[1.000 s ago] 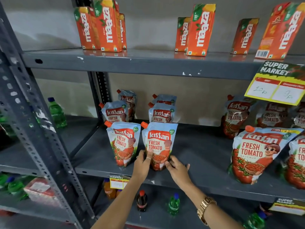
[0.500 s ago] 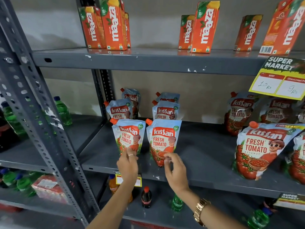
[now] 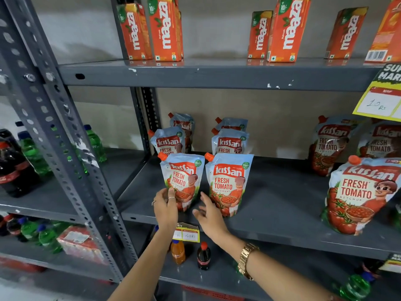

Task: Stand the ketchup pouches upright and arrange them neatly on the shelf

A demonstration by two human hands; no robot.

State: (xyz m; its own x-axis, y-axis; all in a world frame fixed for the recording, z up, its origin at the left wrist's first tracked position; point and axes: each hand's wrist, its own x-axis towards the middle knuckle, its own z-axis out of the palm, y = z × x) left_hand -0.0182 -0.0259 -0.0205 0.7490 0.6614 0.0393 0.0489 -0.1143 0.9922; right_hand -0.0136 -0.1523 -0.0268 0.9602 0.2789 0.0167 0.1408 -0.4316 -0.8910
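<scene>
Shelf: the grey metal shelf [image 3: 282,205] carries every pouch; its left half holds two neat columns, probably so the labels face the aisle.
Right pouches: the red-and-blue ketchup pouches on the right [image 3: 360,192] lean unevenly and look unsorted; the frame edge cuts some off.
Front pair: two upright pale-blue ketchup pouches with orange caps [image 3: 227,183] stand side by side at the shelf's front edge.
Back rows: the pouches behind [image 3: 230,142] are half hidden.
Left hand: the left hand [image 3: 166,206] has an open grip, fingers resting on the left front pouch, seemingly squaring it.
Right hand: the right hand [image 3: 211,216] is open, holding nothing, between the pair.
Price tag: the yellow price tag [image 3: 187,234] is partly covered.
</scene>
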